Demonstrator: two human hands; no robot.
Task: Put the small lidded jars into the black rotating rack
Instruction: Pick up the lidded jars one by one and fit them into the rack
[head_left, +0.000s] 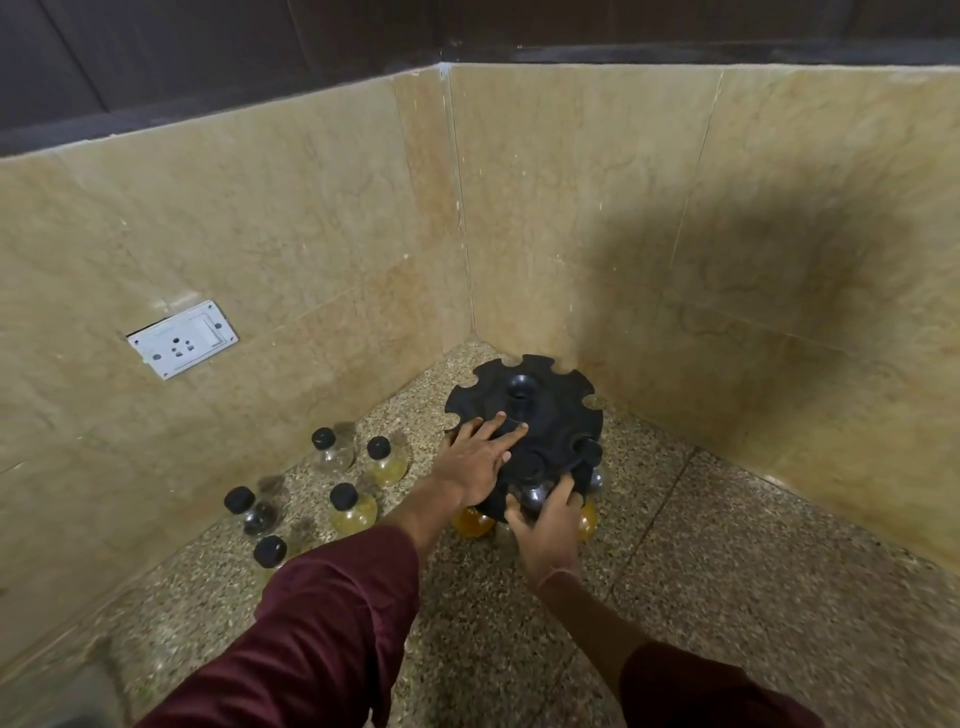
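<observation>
Nearest to me, two dark maroon sleeves (332, 613) of smooth cloth reach forward over a speckled terrazzo worktop (675, 597), gritty-looking and cut by thin straight joints.

My right hand (548, 527) is curled around a small jar (535, 496) at the 6 o'clock edge of the rack, fingers wrapped on its rounded dark lid; blur hides how tightly it grips. My left hand (480, 452) lies flat and spread, fingers apart, palm down on the top disc at about 8 o'clock, gripping nothing.

The black rotating rack (524, 415) is matte plastic, a round disc with scalloped notches cut into its rim and a raised cup-shaped hub in the centre. Below its near edge hang bulbous clear jars, one filled amber (470, 522).

At 9 o'clock from the rack, five loose jars (353, 506) stand upright on the worktop, well apart from it: squat, rounded, clear bodies with black screw lids, some holding yellowish contents, some looking nearly empty.

Farther back, polished beige marble-veined wall slabs (597, 208) meet in a corner just behind the rack. A white rectangular socket plate (183, 339) sits on the left wall.
</observation>
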